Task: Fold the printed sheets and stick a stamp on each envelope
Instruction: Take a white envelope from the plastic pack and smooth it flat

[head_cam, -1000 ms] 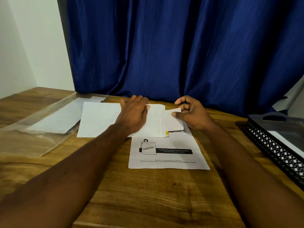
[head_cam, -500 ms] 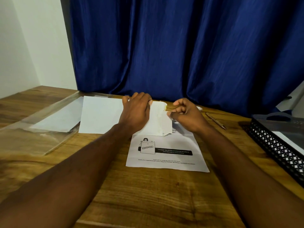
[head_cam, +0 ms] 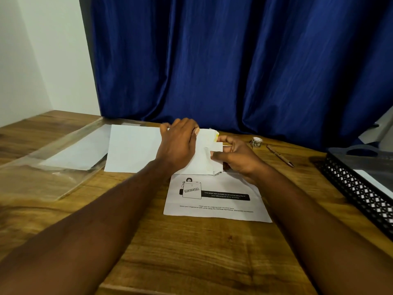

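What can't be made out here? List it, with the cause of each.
Head view, the only one:
- Small print on the printed sheet: too small and blurred to read.
- The envelope middle, and any stamp: covered by the left hand and right hand.
- Contents of the black mesh tray: cut off by the right edge.
- Pattern on the small roll: too small.
- Paper inside the clear sleeve: glare hides any print.

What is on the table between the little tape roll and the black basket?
In the head view, a pen lies between the tape roll and the black basket.
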Tool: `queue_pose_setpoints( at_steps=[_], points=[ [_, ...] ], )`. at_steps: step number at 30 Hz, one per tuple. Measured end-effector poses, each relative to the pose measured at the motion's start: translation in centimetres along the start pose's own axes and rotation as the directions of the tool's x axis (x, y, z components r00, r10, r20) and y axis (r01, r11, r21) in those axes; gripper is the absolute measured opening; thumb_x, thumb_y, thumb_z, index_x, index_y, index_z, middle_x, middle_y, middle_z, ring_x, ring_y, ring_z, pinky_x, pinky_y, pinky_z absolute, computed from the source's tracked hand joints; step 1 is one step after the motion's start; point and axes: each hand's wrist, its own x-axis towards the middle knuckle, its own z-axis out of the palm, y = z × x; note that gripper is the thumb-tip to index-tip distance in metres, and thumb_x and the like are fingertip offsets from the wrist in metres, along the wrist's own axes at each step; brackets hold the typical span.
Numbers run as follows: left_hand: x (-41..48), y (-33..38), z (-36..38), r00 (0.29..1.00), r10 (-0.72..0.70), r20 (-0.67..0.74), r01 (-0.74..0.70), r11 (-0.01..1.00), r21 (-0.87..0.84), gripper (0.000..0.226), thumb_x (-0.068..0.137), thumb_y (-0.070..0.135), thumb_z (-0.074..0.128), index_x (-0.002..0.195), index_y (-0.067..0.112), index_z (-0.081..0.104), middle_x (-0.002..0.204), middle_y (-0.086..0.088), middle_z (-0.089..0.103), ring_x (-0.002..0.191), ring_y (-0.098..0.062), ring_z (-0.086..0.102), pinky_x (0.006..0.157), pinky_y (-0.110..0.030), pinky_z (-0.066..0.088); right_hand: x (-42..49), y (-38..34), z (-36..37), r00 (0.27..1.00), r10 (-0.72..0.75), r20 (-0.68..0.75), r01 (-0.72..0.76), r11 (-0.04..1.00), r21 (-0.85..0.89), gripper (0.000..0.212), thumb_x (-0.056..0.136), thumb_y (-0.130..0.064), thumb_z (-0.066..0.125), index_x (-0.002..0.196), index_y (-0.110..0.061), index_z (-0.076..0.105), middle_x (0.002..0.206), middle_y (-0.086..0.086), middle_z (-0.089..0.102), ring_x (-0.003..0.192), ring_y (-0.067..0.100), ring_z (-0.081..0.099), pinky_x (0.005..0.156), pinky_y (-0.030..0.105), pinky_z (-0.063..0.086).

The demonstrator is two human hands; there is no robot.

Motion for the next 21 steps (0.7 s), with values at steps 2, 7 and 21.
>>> queue_pose_setpoints(
  at_steps=[2, 7, 21],
  points=[
    [0.0, 0.0, 0.0, 1.000, -0.001, -0.002, 0.001, 1.000, -0.012, 0.030, 0.107, 0.027, 0.034, 0.110, 0.017, 0.061, 0.110, -0.004, 0.064, 0.102, -0.021, 0.054, 0.098, -0.046, 0.029, 0.2, 0.0, 0.1, 1.000, 0.009, 0.000, -0.009, 1.000, 0.002, 0.049, 0.088, -0.002, 0.081, 0.131, -0.016, 0.063, 0.098, 0.005, 0.082, 0.086, 0.016, 0.080, 0.065, 0.027, 0.062],
    [-0.1, 0.2, 0.1, 1.000, 0.008, -0.012, -0.009, 0.999, -0.036, 0.031, 0.106, 0.028, 0.033, 0.110, 0.017, 0.061, 0.110, -0.003, 0.064, 0.103, -0.021, 0.055, 0.099, -0.045, 0.029, 0.1, 0.0, 0.3, 1.000, -0.006, 0.019, 0.004, 0.997, 0.074, 0.042, 0.086, -0.005, 0.083, 0.126, -0.007, 0.070, 0.107, 0.009, 0.081, 0.099, 0.026, 0.079, 0.088, 0.039, 0.064],
    [-0.1, 0.2, 0.5, 1.000, 0.021, -0.012, -0.021, 0.999, -0.032, 0.023, 0.108, 0.024, 0.038, 0.108, 0.018, 0.060, 0.108, -0.002, 0.063, 0.099, -0.020, 0.054, 0.096, -0.047, 0.031, -0.3, -0.5, 0.7, 0.998, -0.002, -0.065, 0.012, 0.988, 0.152, 0.042, 0.086, 0.007, 0.080, 0.125, 0.001, 0.066, 0.096, 0.015, 0.080, 0.072, 0.017, 0.078, 0.060, 0.025, 0.060]
  ],
)
